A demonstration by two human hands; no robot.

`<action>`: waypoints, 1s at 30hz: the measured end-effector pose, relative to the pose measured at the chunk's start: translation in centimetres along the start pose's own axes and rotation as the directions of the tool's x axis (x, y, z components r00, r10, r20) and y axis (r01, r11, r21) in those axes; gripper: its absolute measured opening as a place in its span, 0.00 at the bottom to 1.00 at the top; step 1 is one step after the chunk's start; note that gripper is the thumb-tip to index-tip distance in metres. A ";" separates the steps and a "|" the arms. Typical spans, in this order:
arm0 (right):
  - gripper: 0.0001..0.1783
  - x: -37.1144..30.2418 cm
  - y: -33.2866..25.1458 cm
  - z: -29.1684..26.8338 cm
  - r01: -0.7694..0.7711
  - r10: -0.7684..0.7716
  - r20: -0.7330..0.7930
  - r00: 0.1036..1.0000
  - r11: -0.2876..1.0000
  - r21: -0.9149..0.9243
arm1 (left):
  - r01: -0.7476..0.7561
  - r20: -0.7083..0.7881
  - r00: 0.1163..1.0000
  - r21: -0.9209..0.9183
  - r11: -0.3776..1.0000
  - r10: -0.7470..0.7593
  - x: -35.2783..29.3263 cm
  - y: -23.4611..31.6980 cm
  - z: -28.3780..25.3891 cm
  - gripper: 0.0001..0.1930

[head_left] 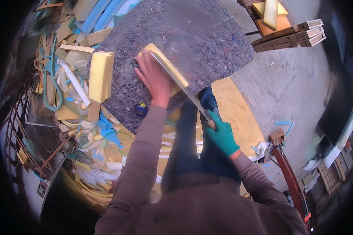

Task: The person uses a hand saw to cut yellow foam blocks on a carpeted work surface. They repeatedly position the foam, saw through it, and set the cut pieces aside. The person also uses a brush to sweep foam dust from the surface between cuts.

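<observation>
My bare left hand (pixel 156 76) lies spread over a yellow foam block (pixel 171 68), its fingers stretched out and pressing on the top. In a green glove, my right hand (pixel 222 136) is closed around the wooden handle of a long knife (pixel 192 98). The thin straight blade runs up and left across the foam, beside my left fingers. Whether it has entered the foam I cannot tell. Beneath is a table covered with mottled grey felt (pixel 211 35). A stack of yellow foam slabs (pixel 100 78) stands at its left edge, and a blue and yellow tape measure (pixel 141 109) sits left of my left wrist.
Foam offcuts (pixel 72 58) in yellow, blue and white are heaped on the left. A yellow sheet (pixel 235 109) lies on the floor right of my legs. Wooden frames (pixel 290 37) with foam pieces stand at the far right, and a red metal beam (pixel 290 174) is at lower right.
</observation>
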State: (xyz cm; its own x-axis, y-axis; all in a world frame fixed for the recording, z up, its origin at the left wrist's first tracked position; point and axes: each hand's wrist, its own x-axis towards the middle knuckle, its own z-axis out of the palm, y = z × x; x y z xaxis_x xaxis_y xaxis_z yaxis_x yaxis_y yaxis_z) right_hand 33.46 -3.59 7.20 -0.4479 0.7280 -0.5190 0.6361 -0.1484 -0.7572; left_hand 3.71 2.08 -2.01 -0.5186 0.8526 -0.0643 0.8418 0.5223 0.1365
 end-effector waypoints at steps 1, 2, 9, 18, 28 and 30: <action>0.34 -0.5 0.3 -0.3 -0.032 0.032 0.027 0.999 0.999 -0.024 | -0.011 -0.019 1.000 0.016 1.000 0.011 0.1 -0.1 0.0 0.43; 0.35 -0.9 0.5 -0.5 -0.118 0.124 0.076 0.989 0.990 -0.079 | 0.012 0.029 0.999 0.032 0.999 -0.013 0.3 -0.2 0.1 0.54; 0.34 -0.5 0.5 -0.6 -0.090 0.091 0.075 0.993 0.996 -0.028 | -0.003 -0.031 1.000 -0.044 0.999 0.002 0.1 -0.1 0.0 0.40; 0.32 1.3 -1.5 -0.6 -0.077 0.078 0.067 0.995 0.997 -0.016 | 0.028 -0.047 0.998 -0.167 0.986 -0.037 0.1 0.1 0.0 0.40; 0.32 2.9 -2.4 0.0 -0.057 0.059 0.056 0.997 0.998 -0.022 | 0.047 0.018 0.999 -0.080 0.996 -0.046 0.0 -0.5 0.6 0.46; 0.32 3.0 -2.2 0.3 -0.022 0.023 0.038 0.999 0.999 -0.035 | 0.045 0.001 0.999 -0.147 0.988 -0.045 -0.1 -0.6 0.6 0.46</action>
State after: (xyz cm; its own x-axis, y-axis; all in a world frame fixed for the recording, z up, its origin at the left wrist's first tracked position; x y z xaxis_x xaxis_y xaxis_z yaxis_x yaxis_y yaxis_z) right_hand 30.53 -1.34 7.17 -0.4566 0.6982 -0.5514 0.6673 -0.1412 -0.7313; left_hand 3.36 1.70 -2.71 -0.5559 0.8282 -0.0715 0.7866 0.5519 0.2769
